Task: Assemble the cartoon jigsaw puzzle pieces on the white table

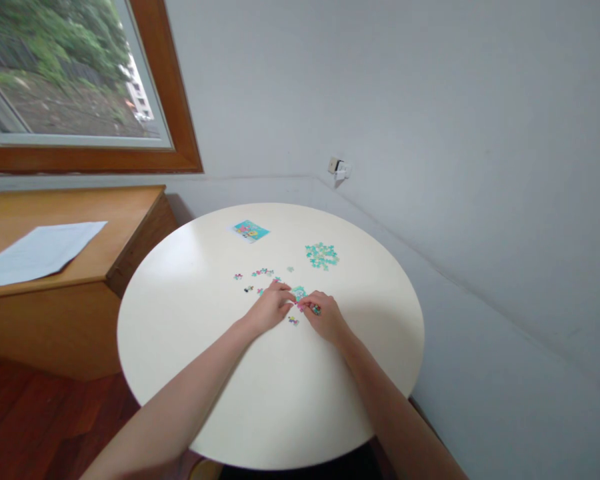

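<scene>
Fingers [305, 302] of two hands [269, 310] at puzzle pieces [299, 293], one card [251, 231] beyond

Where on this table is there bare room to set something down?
Left, between the table edge and left forearm; near, between that and the right forearm; right of the right hand. Crowded: among puzzle pieces around the left hand, and the teal cluster.

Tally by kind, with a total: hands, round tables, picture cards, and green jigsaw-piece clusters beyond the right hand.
Bare left hand and bare right hand: 2
Cream-white round table: 1
Small rectangular blue picture card: 1
Mostly green jigsaw-piece cluster: 1
Total: 5
</scene>
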`<state>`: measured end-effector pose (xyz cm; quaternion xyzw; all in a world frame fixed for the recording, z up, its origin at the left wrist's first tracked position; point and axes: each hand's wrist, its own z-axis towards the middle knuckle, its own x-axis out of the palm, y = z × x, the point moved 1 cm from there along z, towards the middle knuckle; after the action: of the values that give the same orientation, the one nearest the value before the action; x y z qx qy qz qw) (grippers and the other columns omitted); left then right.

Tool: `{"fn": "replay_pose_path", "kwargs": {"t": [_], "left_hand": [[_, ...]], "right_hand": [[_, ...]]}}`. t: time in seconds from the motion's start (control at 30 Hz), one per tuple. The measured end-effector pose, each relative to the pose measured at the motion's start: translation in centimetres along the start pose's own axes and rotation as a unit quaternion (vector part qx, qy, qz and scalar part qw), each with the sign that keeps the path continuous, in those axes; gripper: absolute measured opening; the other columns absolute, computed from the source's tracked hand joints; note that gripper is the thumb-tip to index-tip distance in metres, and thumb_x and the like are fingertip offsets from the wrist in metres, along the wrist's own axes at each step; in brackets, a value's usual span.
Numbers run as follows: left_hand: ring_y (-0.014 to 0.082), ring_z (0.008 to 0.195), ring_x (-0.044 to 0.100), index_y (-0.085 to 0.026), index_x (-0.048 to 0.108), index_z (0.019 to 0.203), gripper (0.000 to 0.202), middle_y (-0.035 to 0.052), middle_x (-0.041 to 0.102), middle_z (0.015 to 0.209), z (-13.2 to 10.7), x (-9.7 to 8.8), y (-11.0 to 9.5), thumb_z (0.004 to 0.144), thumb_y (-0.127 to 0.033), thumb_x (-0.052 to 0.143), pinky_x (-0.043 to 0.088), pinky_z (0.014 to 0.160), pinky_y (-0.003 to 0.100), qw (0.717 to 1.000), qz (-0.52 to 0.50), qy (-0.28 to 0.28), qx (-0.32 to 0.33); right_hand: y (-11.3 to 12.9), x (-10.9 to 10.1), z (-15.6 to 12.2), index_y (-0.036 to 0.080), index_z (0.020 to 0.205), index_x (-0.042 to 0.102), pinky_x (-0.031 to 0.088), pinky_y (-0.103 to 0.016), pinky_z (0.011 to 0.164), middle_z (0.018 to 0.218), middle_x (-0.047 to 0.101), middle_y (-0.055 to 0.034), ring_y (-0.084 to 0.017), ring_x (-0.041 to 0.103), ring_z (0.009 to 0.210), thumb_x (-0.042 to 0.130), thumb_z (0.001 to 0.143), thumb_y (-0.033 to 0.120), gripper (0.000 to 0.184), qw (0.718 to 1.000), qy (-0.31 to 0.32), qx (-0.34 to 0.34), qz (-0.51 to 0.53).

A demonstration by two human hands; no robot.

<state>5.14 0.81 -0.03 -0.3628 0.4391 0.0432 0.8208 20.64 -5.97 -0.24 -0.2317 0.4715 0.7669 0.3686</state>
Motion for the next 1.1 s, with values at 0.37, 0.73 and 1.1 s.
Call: {"fn": "replay_pose_path", "kwargs": {"t": [0.37,0.73,1.1], "left_hand": [[0.0217,0.103,0.054,-0.020,0.071,0.093,0.026,0.0105,0.061,0.106,-0.13,-0.29,-0.42,0.078,-0.010,0.051,0.041,0.097,0.039,0.999,0.032,0.015,0.018],[0.0233,0.105,0.053,-0.017,0.071,0.093,0.029,0.0128,0.060,0.106,-0.09,-0.27,-0.54,0.079,-0.009,0.048,0.040,0.098,0.040,0.998,0.047,0.041,0.021],[0.0220,0.105,0.053,-0.018,0.070,0.094,0.027,0.0110,0.061,0.103,0.00,-0.29,-0.41,0.080,-0.010,0.048,0.035,0.102,0.042,0.997,0.052,0.043,0.037]], "right_hand": [[0.09,0.34,-0.20,0.024,0.081,0.068,0.040,-0.032,0.076,0.083,0.065,-0.0029,-0.018,0.058,0.081,0.068,0.068,0.018,0.014,0.999,-0.011,0.013,-0.042],[-0.08,0.34,-0.29,0.024,0.080,0.068,0.036,-0.032,0.078,0.083,0.063,-0.0021,-0.018,0.057,0.083,0.069,0.068,0.019,0.013,0.996,0.001,0.050,-0.069],[-0.27,0.36,-0.23,0.023,0.078,0.067,0.036,-0.032,0.078,0.084,0.062,-0.0023,-0.018,0.056,0.083,0.068,0.069,0.022,0.010,0.994,0.007,0.080,-0.070]]}}
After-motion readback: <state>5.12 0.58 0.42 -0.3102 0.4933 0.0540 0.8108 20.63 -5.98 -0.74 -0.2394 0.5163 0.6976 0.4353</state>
